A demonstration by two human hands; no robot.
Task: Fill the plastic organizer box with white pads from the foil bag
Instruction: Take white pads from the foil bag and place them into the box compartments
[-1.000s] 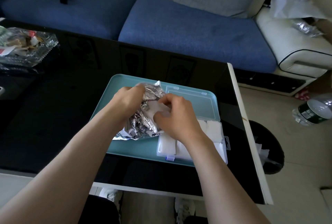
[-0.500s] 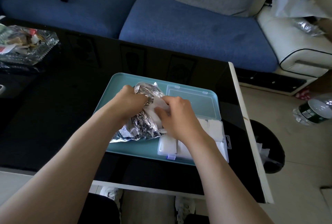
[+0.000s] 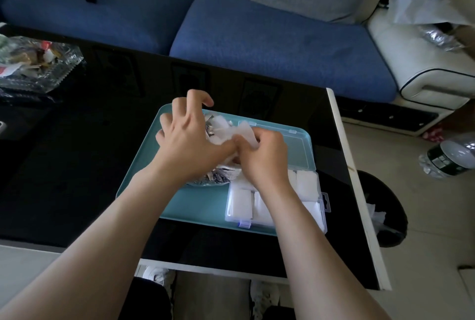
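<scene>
Both forearms are bare from the near frame edge up to the wrists, and the left hand [image 3: 190, 139] and right hand [image 3: 262, 157] are uncovered too. Past the near edge of the tabletop [image 3: 77, 165] show dark trousers [image 3: 151, 299] and white shoes [image 3: 154, 274], partly hidden

Both forearms bare, coming in from the bottom corners and converging mid-frame. Left hand [image 3: 189, 139] palm-down, fingers splayed and half bent like a claw, index and thumb lifted with tips apart; can't see anything gripped underneath. Right hand [image 3: 262, 161] knuckles-up, fingers curled in, pinching a white pad [image 3: 245, 130]. The two hands touch at the thumb side.
</scene>
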